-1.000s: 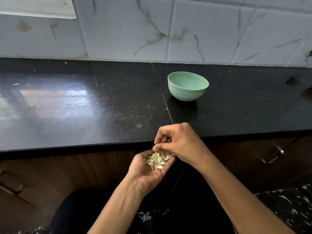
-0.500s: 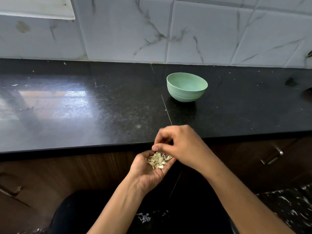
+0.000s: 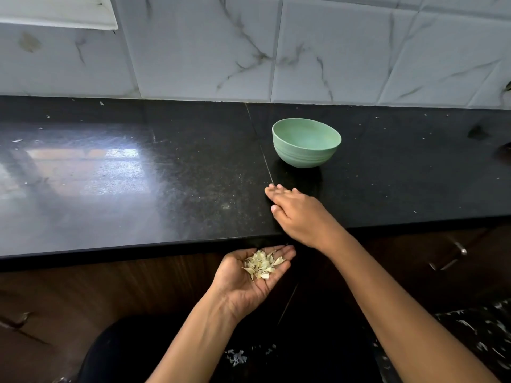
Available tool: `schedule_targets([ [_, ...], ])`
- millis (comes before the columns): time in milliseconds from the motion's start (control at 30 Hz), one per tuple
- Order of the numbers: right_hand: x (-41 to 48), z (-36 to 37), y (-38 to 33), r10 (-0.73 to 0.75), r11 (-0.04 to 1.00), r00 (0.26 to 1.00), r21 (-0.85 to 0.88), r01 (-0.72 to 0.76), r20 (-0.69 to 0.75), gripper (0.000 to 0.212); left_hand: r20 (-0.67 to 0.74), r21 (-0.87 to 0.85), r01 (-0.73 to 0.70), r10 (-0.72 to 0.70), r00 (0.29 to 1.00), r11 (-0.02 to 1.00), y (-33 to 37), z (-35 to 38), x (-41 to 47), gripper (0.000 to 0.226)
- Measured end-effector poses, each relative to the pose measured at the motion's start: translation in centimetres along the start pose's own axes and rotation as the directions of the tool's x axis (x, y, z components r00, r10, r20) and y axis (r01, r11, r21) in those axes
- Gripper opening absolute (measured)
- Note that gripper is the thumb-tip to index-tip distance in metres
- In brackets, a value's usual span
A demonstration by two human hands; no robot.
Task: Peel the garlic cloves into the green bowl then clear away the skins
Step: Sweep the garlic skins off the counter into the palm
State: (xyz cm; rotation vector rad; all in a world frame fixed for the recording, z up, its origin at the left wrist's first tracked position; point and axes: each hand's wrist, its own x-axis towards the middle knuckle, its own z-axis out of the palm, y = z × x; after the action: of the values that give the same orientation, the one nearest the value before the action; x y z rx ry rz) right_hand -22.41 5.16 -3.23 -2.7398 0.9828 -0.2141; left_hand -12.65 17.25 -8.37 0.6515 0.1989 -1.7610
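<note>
The peeling part is looking finished, as far as I can judge: no whole garlic and no loose clove is showing anywhere on the desk (image 3: 166, 189), and the work is now going on in the clearing stage. The bowl (image 3: 301, 157) is standing upright on the desk, at 12 o'clock from the right hand (image 3: 298, 214) and a little apart from it. Its bottom is hidden by the near wall, so I cannot tell if the cloves are lying inside. The left hand (image 3: 249, 275) is waiting just under the front edge of the desk, at 7 o'clock from the right hand, palm up and loosely cupped, and it is carrying a small heap of skins (image 3: 261, 264) on the palm and fingers. The right hand is lying palm down over the desk near the front edge, fingers straight and together, holding nothing. Whether it is touching the surface or hovering just over it I cannot say. To me it is looking like a sweeping posture, to push the last bits over the edge into the waiting palm. Some pale flecks are still lying on the desk, mostly far at 9 and 10 o'clock and a few at 2 o'clock. What is remaining, I think, is gathering these flecks and then throwing away the whole handful, which is not yet done.
</note>
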Motion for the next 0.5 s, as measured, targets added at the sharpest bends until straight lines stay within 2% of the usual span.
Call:
schedule_targets([
  [167, -4.0, 0.8, -0.9, -0.135, 0.985, 0.982, 0.091, 0.147, -0.131, 0.045, 0.034, -0.029, -0.007, 0.008, 0.999, 1.000, -0.1, 0.4, -0.1, 0.055],
  [300, -6.6, 1.2, -1.5, -0.258, 0.934, 0.941, 0.194, 0.301, -0.219, 0.036, 0.074, -0.095, -0.014, 0.021, 0.997, 0.995, -0.3, 0.8, -0.4, 0.041],
  [400, -7.3, 1.1, -2.0, -0.167, 0.877, 0.958, 0.408, 0.253, -0.234, 0.024, 0.082, -0.076, -0.008, 0.015, 0.997, 0.997, -0.5, 0.8, -0.6, 0.041],
  [500, -7.2, 1.3, -2.3, -0.021, 0.847, 0.967, 0.510, 0.153, -0.256, 0.018, 0.083, -0.083, 0.016, -0.010, 0.996, 0.996, -0.9, 0.3, -0.6, 0.048],
])
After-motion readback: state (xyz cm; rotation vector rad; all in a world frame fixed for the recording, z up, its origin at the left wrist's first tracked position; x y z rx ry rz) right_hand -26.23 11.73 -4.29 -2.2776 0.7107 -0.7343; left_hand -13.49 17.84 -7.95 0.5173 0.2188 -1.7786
